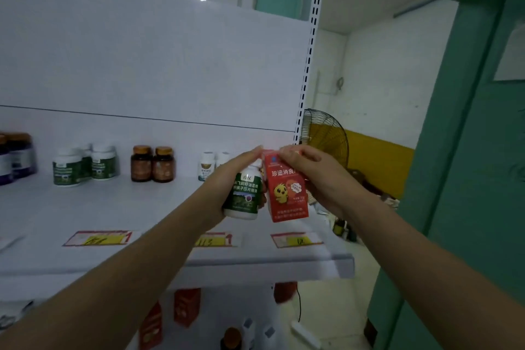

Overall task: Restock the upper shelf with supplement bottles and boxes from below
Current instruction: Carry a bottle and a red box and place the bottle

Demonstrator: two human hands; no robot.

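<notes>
**Holding a bottle and a box over the shelf's right end**

We have both items up at the level of the upper shelf (255, 263), and neither is set down yet. Our left grip (227, 179) is curled round the green-labelled bottle (245, 193), fingers behind it and the label facing us. Our right grip (318, 179) pinches the red box (287, 190) from its right side and top corner. The two sit side by side and seem to touch. Each has its long axis close to upright, with the tops leaning slightly toward each other.

What matters next is what lies beyond and below them. The bare stretch of shelf is at the right end, past the white bottles (211, 165), so we judge the right grip nearer to it for the box. The matching green-and-white bottles (82, 166) stand well to the left, beyond the amber bottles (152, 165), which is the left grip's side. Both items would go down base first with little turning. More red boxes (186, 307) wait on the level below.
</notes>
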